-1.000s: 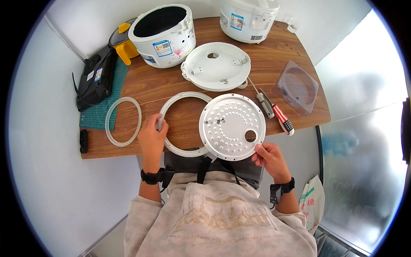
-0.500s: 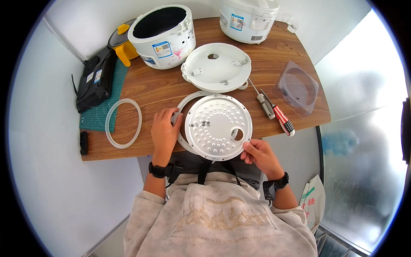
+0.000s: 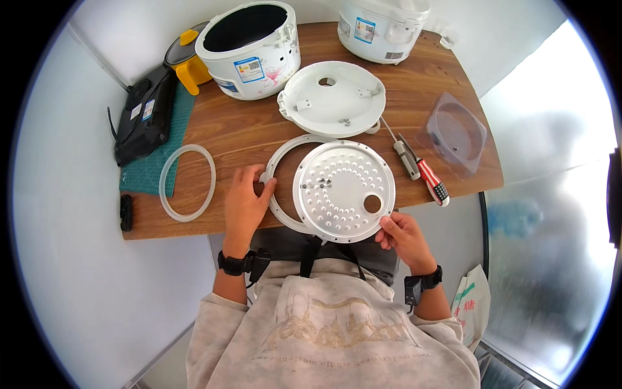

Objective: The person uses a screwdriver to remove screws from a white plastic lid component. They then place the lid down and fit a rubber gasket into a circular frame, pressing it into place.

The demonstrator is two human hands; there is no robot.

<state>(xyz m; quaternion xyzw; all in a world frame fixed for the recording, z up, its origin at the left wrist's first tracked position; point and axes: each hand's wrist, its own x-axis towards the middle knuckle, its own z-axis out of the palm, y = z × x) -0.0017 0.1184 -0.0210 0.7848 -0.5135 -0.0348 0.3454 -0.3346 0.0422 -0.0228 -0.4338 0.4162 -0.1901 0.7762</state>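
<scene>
My right hand (image 3: pixel 405 240) pinches the lower right rim of a round silver metal plate (image 3: pixel 346 201) dotted with bumps. It has one large hole, and several small screws lie on its face. Under the plate's left side is a pale flat ring (image 3: pixel 280 153), partly covered by the plate. My left hand (image 3: pixel 245 201) is closed with thumb and fingers on the ring's left edge. Just beyond them, a white rice cooker lid shell (image 3: pixel 330 107) lies with its inside up, small screws in it.
Left: a translucent sealing ring (image 3: pixel 184 218), green cutting mat (image 3: pixel 146 178), black device (image 3: pixel 146 123) and yellow-handled pot (image 3: pixel 191 74). Behind: an uncovered rice cooker body (image 3: pixel 249 78) and another white cooker (image 3: pixel 382 32). Right: two screwdrivers (image 3: pixel 431 181) and a clear plastic tray (image 3: pixel 460 146).
The metal plate, with its screws, has shifted right along with my right hand, uncovering more of the pale ring. My left hand has moved slightly left and stays at the ring's edge.
</scene>
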